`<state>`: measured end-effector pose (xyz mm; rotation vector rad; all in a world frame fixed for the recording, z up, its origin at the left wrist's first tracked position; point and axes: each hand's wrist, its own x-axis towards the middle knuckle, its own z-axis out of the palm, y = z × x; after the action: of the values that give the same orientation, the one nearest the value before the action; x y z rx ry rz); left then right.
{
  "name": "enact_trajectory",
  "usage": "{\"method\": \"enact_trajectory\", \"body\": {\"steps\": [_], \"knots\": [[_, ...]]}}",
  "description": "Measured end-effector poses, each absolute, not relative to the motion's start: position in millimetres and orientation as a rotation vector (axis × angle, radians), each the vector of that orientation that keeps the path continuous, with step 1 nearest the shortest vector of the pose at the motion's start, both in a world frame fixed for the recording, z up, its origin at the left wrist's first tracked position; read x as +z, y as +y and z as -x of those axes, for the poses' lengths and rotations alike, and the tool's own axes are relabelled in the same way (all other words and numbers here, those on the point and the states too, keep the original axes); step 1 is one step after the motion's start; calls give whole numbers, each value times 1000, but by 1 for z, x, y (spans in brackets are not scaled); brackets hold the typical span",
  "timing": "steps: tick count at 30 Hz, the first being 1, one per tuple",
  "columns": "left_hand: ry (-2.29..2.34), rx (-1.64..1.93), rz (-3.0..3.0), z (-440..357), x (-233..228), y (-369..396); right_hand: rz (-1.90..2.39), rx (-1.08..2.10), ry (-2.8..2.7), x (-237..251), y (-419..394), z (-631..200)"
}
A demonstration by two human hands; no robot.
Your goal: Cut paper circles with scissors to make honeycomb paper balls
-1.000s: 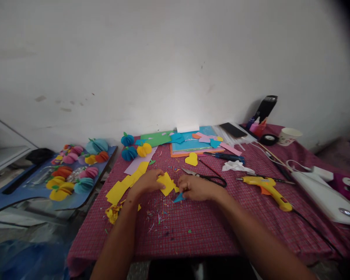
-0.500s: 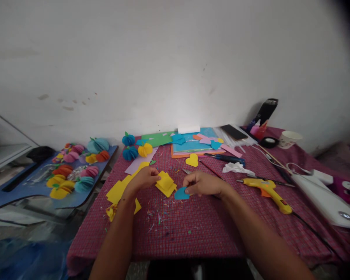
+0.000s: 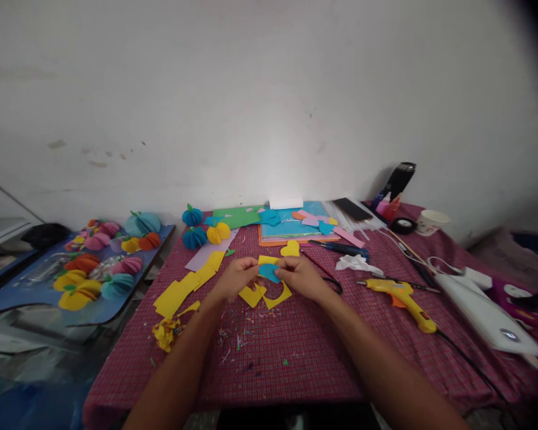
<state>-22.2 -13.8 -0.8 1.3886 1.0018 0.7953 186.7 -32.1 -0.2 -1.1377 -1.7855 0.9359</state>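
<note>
Both hands meet over the middle of the table. My left hand (image 3: 237,278) is closed, fingertips pinching the left edge of a yellow paper piece (image 3: 268,260) and the blue paper cutout (image 3: 269,272) laid against it. From the other side, my right hand (image 3: 302,276) pinches the right edge of the same blue cutout. The blue piece faces me, with yellow showing above it. Below the hands lie yellow paper offcuts (image 3: 278,297) with curved cut edges. Scissors (image 3: 334,284) rest partly hidden beside my right hand. A yellow heart-shaped piece (image 3: 290,248) lies just beyond.
Yellow paper sheets (image 3: 179,292) and crumpled yellow paper (image 3: 165,334) lie left. Paper pumpkins (image 3: 194,237) stand at the back left, more (image 3: 78,291) on a blue side table. Right are a yellow glue gun (image 3: 403,298), a tissue (image 3: 358,264) and a white device (image 3: 484,313).
My left hand has lifted yellow paper and moved right. My right hand has brought the blue cutout up against it. Offcuts now lie below, and the scissors are left on the table.
</note>
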Motion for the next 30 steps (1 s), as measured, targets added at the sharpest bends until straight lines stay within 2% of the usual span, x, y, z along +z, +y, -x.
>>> {"method": "enact_trajectory", "body": {"steps": [5,11,13,19,30], "knots": [[908,781,-1186,17,-6,-16,1190,829,-1856,-9,-31,-185],[915,833,-1313,15,-12,-14,1185,752,-1866,-11,-31,-184],[954,877,-1294,13,-14,-13,1172,798,-1723,-12,-30,-182],[974,1033,-1175,10,-16,-11,1126,1220,-1397,-15,-27,-178],[955,1025,-1132,7,-18,-12,1249,1270,-1423,-6,-30,-181]]}}
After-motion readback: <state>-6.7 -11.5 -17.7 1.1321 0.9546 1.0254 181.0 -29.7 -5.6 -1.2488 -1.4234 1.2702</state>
